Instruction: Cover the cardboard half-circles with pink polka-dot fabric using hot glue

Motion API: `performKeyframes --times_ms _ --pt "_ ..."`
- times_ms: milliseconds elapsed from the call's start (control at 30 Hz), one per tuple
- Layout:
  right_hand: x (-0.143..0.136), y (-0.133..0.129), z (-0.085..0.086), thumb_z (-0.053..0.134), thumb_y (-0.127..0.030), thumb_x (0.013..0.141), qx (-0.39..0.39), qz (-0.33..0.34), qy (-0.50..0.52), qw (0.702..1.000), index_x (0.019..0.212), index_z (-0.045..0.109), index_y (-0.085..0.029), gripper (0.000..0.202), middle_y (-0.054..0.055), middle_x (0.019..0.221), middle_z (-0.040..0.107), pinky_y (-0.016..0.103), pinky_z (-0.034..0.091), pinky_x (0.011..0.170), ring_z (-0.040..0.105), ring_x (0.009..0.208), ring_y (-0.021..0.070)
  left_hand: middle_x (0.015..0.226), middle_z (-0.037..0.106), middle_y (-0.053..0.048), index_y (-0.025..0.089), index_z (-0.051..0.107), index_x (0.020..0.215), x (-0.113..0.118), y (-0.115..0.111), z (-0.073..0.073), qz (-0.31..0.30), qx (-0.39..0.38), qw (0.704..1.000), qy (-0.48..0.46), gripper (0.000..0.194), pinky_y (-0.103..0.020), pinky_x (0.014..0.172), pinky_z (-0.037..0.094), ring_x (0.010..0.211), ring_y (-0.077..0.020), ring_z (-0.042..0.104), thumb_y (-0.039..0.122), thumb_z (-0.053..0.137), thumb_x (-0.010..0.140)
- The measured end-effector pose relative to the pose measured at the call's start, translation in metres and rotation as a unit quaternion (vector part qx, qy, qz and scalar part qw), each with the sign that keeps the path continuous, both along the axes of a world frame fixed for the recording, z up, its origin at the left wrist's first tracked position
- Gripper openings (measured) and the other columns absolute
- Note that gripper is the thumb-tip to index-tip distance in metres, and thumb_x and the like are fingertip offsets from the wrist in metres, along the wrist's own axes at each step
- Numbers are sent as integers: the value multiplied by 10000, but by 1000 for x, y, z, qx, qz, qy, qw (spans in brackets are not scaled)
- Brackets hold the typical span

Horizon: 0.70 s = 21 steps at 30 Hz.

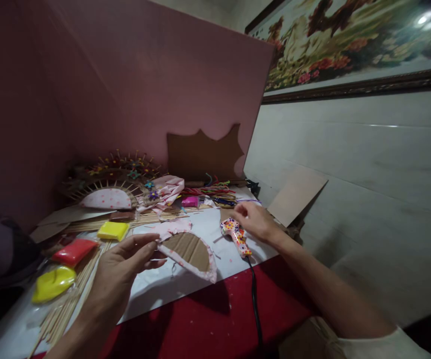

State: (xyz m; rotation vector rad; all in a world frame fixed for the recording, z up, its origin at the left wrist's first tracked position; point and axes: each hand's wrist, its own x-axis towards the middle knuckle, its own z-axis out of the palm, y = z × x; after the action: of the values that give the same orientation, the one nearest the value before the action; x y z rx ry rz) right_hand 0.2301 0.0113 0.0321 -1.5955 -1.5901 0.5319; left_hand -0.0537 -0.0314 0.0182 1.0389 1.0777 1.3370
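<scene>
My left hand (125, 262) pinches the left corner of a half-round cardboard piece (189, 249), its edge wrapped in white cloth with pink dots. The piece is tilted above a white sheet, its bare corrugated side showing. A flower-patterned hot glue gun (236, 237) lies on the sheet, its black cord hanging over the red front edge. Just above and right of the glue gun is my right hand (256, 219), fingers curled together. What its fingertips hold, if anything, is hidden. Behind the cardboard piece lies a scrap of pink cloth (172, 228).
Yellow clay packs (113, 230), a red pack (74, 252) and thin wooden sticks (66, 309) lie at left. A fan-shaped piece (107, 198) with clay flowers stands behind. Cut cardboard (204, 154) leans on the pink board; another cardboard sheet (298, 194) rests against the tiled wall.
</scene>
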Motion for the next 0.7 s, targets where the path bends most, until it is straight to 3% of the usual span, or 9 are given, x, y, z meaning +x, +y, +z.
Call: performKeyframes --times_ms 67,133,300,367,467,567,700 --pt "6 -9 -12 783 -374 506 -19 -29 -38 999 685 560 -169 352 77 792 578 390 357 785 533 873 296 723 708 -15 150 698 837 0 0 -1 7 10 1000 -2 245 -270 623 580 660 -159 655 285 769 644" --pt "5 -16 -27 816 -308 418 -33 -47 -52 997 755 584 -161 435 95 855 596 403 359 801 541 897 318 714 709 -13 150 697 845 -1 0 -2 9 18 1000 1 248 -269 630 579 652 -158 658 287 765 650" --pt "3 -17 -45 678 -293 600 -4 -56 12 998 876 600 -158 317 103 917 613 373 373 809 540 912 272 715 717 -20 145 695 862 -3 0 -3 6 24 1000 4 249 -256 637 570 651 -154 665 280 755 661" --pt "6 -18 -43 618 -341 666 8 -39 68 997 847 591 -161 256 66 812 606 331 406 703 549 763 215 702 715 -22 138 692 853 -3 1 -3 7 22 1000 2 250 -255 633 568 643 -152 665 277 758 656" --pt "7 -27 -36 536 -418 737 15 8 167 986 786 550 -164 259 8 657 531 258 368 497 449 515 122 688 714 -29 122 687 832 -3 2 -3 12 16 1000 -5 264 -267 631 569 630 -156 668 272 772 632" --pt "-1 -40 -26 565 -424 743 6 61 256 965 802 543 -153 279 2 665 509 215 289 407 378 464 82 677 713 -36 110 685 804 -1 2 -2 12 6 1000 -10 274 -275 615 567 610 -160 666 264 787 601" --pt "-24 -53 -10 622 -375 746 -130 197 356 904 791 597 -130 250 -32 540 475 187 213 370 311 408 54 660 715 -42 111 686 763 2 1 -3 -7 0 1000 -16 264 -269 579 558 587 -159 660 257 797 573"
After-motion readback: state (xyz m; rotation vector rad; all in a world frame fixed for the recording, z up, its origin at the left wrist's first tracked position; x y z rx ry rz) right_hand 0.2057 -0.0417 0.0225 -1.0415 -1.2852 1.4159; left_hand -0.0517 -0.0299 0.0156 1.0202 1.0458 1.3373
